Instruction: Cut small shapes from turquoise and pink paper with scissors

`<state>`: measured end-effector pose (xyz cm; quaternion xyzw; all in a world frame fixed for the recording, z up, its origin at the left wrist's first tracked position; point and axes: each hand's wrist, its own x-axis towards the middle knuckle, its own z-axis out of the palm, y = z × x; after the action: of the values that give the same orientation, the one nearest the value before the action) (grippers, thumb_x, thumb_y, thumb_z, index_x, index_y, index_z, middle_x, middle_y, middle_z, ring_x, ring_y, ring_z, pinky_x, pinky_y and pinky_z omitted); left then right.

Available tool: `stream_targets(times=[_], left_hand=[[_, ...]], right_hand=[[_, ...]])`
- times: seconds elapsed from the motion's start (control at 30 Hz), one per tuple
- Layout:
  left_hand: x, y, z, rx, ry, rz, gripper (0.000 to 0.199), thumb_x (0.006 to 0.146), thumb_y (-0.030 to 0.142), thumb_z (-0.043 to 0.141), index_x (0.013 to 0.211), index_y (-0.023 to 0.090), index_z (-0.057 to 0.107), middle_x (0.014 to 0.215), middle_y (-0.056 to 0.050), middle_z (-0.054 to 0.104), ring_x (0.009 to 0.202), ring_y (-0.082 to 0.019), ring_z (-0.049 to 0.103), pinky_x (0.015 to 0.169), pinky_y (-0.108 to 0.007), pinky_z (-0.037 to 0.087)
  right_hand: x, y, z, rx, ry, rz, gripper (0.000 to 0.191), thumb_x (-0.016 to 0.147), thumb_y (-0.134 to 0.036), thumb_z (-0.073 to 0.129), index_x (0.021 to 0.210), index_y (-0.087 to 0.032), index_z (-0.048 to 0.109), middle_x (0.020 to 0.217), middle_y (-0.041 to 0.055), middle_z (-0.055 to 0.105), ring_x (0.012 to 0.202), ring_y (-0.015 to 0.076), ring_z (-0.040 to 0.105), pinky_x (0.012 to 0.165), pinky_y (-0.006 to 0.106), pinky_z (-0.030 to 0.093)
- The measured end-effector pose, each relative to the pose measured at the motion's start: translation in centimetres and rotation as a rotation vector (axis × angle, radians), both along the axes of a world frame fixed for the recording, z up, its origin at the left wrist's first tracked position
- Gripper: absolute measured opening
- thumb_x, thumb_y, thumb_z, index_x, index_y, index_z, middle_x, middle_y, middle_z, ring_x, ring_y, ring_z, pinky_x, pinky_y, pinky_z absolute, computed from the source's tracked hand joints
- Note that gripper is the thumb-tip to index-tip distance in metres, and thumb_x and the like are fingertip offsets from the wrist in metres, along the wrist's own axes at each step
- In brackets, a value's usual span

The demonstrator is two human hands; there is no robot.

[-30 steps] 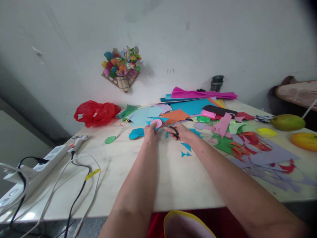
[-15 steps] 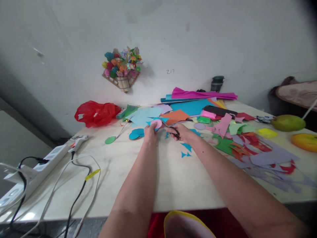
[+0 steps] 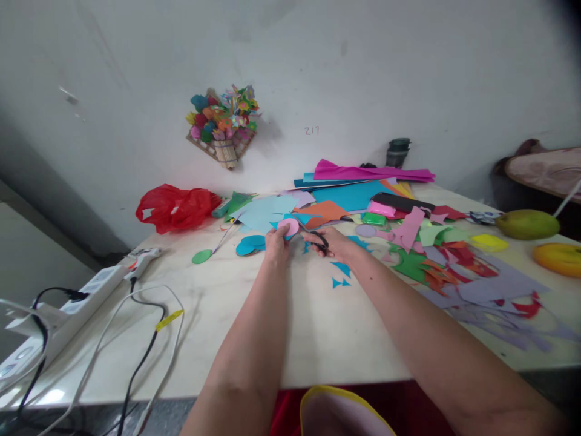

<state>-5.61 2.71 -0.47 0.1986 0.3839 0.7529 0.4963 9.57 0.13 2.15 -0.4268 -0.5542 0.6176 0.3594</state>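
A pale tabletop [image 3: 336, 330] is backed by a grey wall [image 3: 363, 72]. Over its middle, black-handled scissors [image 3: 323, 241] are grasped in the right hand [image 3: 334, 243], the fingers being curled about the loops; the long axis is slanted, with the blades aimed at roughly ten o'clock, though how far they are parted cannot be told. Just beyond the tips, a pink disc [image 3: 289, 227] is laid flat over blue paper [image 3: 305, 218], both being pinched by the left hand [image 3: 275, 242]. Measured from the scissors, blue discs [image 3: 249, 244] are seen at nine o'clock, with a green disc [image 3: 202, 257] farther out the same way. Small blue scraps [image 3: 342, 269] are scattered at five o'clock, orange paper [image 3: 324, 211] is spread at twelve, and a green fruit [image 3: 529, 224] is set well apart at three. A flower bunch [image 3: 222, 124] is mounted on the wall at eleven.
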Motion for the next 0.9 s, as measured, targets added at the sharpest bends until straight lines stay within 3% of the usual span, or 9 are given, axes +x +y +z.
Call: stream_targets(times=[0.17,0.53,0.9], left_hand=[[-0.1,0.0,0.0,0.002,0.006,-0.004,0.023,0.062,0.006,0.071,0.068,0.017,0.052,0.067,0.001,0.060,0.065,-0.014,0.064,0.067,-0.026,0.052],[-0.2,-0.1,0.3,-0.003,-0.031,-0.026,0.023,0.062,0.003,0.071,0.070,0.016,0.055,0.066,0.000,0.062,0.064,-0.015,0.065,0.067,-0.027,0.054],[-0.6,-0.2,0.6,0.010,-0.056,-0.067,0.020,0.063,0.001,0.070,0.071,0.016,0.058,0.067,-0.003,0.064,0.064,-0.017,0.065,0.068,-0.029,0.057]], right_hand=[[-0.1,0.0,0.0,0.008,0.014,0.002,0.031,0.075,-0.034,0.080,0.068,-0.014,0.058,0.045,-0.0049,0.049,0.035,0.0035,0.039,0.033,0.015,0.026],[0.1,1.0,-0.8,0.007,-0.016,0.014,0.023,0.077,-0.024,0.077,0.067,-0.015,0.058,0.046,-0.0050,0.047,0.037,0.0039,0.037,0.036,0.015,0.027],[0.2,0.6,0.0,-0.008,-0.068,0.014,0.028,0.075,-0.025,0.077,0.063,-0.016,0.054,0.045,-0.0053,0.047,0.036,0.0035,0.035,0.036,0.015,0.025]])
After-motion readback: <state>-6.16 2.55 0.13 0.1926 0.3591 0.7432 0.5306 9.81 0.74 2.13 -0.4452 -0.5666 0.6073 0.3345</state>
